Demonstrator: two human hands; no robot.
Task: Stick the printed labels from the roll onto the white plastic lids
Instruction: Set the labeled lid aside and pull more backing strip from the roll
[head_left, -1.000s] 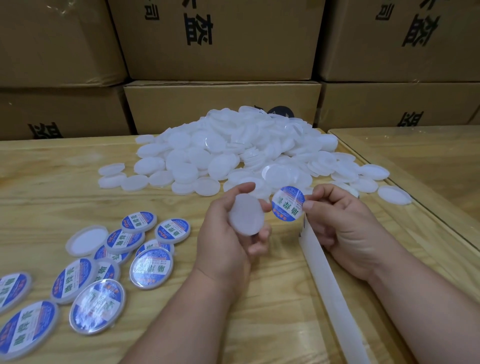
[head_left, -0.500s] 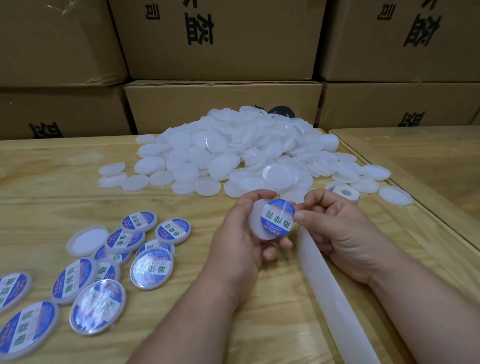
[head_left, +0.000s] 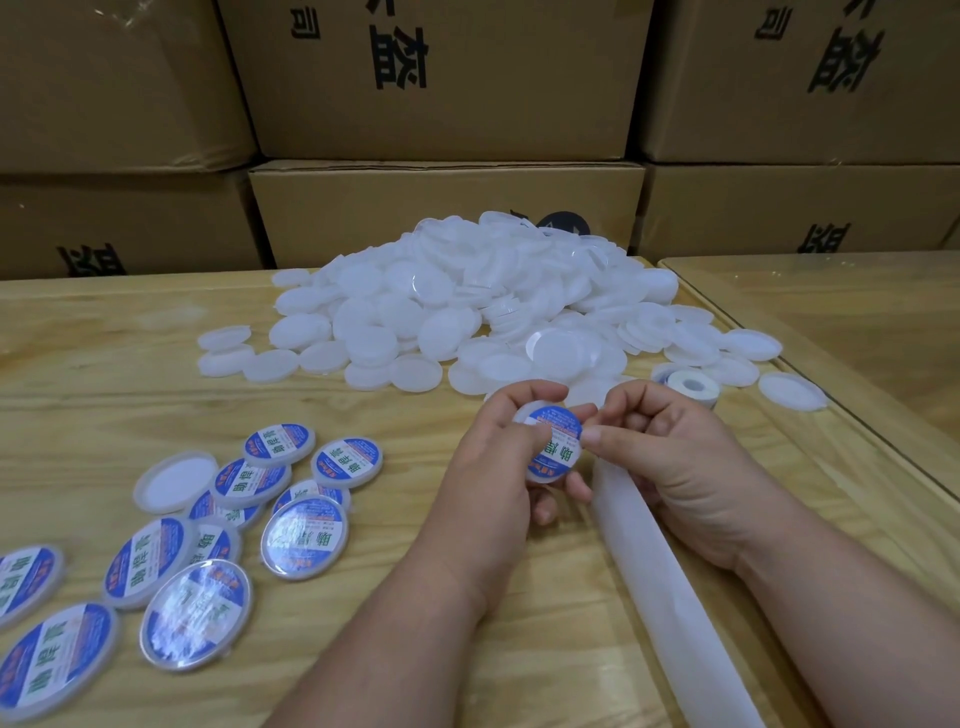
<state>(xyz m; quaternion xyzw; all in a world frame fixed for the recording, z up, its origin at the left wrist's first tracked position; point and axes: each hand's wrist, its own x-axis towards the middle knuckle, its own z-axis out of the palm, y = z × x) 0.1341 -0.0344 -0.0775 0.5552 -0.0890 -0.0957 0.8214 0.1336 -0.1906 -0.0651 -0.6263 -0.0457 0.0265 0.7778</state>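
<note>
Both hands meet above the wooden table (head_left: 130, 322), just in front of the pile of white lids (head_left: 467, 306). The left hand (head_left: 493, 467) holds one lid (head_left: 524, 415) clear of the table, fingers curled round its rim and the thumb lying across its face. A round blue and white label (head_left: 558, 449) lies on that lid, tilted toward the camera. The right hand (head_left: 670, 457) has its fingers curled, with the thumb tip and a fingertip at the right edge of the label; whether they pinch the label or only press on it cannot be told.

A long strip of white backing paper (head_left: 660, 587) runs from under the right hand toward the near edge of the table. The roll (head_left: 693, 387) lies flat beyond the right hand, beside the loose lids at the pile's right fringe.

To the left of the left forearm, a group of labelled lids (head_left: 304, 535) lies on the table, several overlapping one another. One plain lid (head_left: 174, 483) lies among them with no label showing, touching its neighbours.

Stacked cardboard boxes (head_left: 441, 78) printed with black characters stand behind the table. A second wooden table (head_left: 857, 322) adjoins on the right.
</note>
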